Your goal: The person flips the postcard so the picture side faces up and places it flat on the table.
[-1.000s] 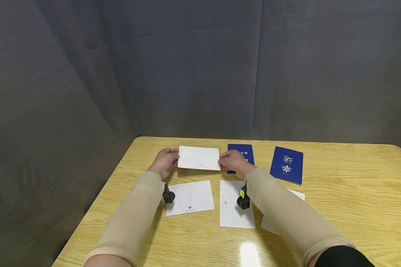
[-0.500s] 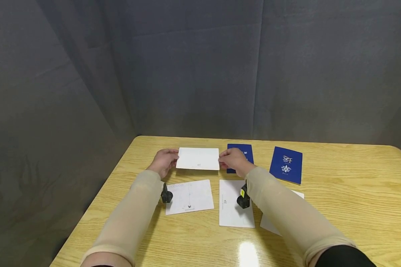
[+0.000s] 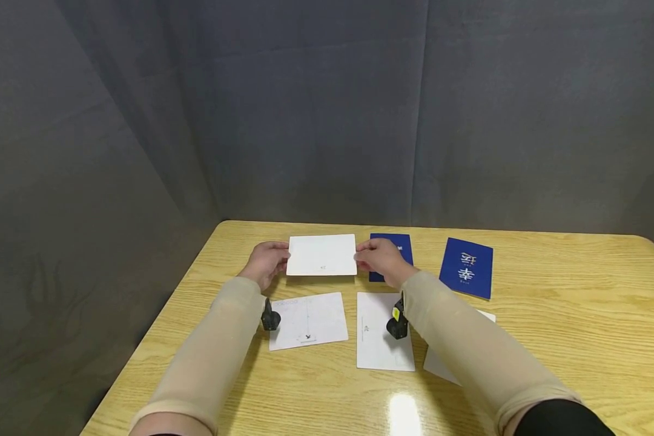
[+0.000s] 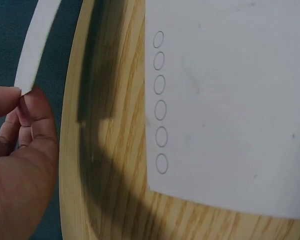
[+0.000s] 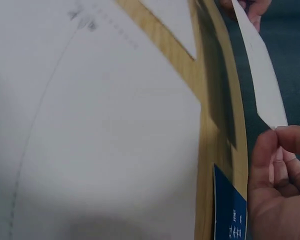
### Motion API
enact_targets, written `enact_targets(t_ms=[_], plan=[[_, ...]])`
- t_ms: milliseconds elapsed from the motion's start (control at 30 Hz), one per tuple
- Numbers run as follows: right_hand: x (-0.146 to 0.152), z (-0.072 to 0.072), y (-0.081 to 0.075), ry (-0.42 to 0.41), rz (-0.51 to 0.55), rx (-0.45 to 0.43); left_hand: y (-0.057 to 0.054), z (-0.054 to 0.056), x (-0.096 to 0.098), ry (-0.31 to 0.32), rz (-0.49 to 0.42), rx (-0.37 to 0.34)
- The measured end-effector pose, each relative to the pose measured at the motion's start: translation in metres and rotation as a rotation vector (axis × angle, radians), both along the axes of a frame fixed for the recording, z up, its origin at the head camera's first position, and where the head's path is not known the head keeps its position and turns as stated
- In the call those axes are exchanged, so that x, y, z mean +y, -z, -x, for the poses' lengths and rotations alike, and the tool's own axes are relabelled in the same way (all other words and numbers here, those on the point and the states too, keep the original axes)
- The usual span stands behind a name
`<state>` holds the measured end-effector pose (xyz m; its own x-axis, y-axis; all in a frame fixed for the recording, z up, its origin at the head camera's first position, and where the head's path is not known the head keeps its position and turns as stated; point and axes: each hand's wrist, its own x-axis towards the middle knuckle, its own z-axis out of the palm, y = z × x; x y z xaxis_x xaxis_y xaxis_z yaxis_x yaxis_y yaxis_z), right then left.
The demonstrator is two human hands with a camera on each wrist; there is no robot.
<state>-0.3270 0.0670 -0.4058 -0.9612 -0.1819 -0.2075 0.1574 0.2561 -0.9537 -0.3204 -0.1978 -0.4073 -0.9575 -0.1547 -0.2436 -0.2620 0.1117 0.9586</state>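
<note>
A white postcard is held above the far left part of the table in the head view, with small print along its near edge. My left hand pinches its left edge between thumb and fingers, as the left wrist view also shows. At the opposite edge, my right hand pinches the card by a corner in the right wrist view. A blue postcard with pale characters lies behind my right hand, partly covered by it. Below the held card lies another white postcard, with a row of several circles along one edge.
An upright white postcard lies under my right wrist camera. Farther right are a blue postcard with large characters and a white card mostly hidden by my right sleeve. A grey curtain hangs behind the wooden table.
The held postcard has levelled from a slight slant, and its face now tips a little more toward the head camera. Both hands keep their hold; the cards on the table stay put.
</note>
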Motion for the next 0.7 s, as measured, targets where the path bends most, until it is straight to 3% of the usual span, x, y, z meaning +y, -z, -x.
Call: enact_targets(t_ms=[333, 700], plan=[[-0.0007, -0.0039, -0.0001, 0.010, -0.008, 0.038, -0.0015, -0.0049, 0.0032, -0.022, 0.006, -0.010], [0.0002, -0.0044, 0.0006, 0.039, 0.100, 0.043, 0.0004, -0.0035, 0.0045, -0.037, -0.059, 0.035]])
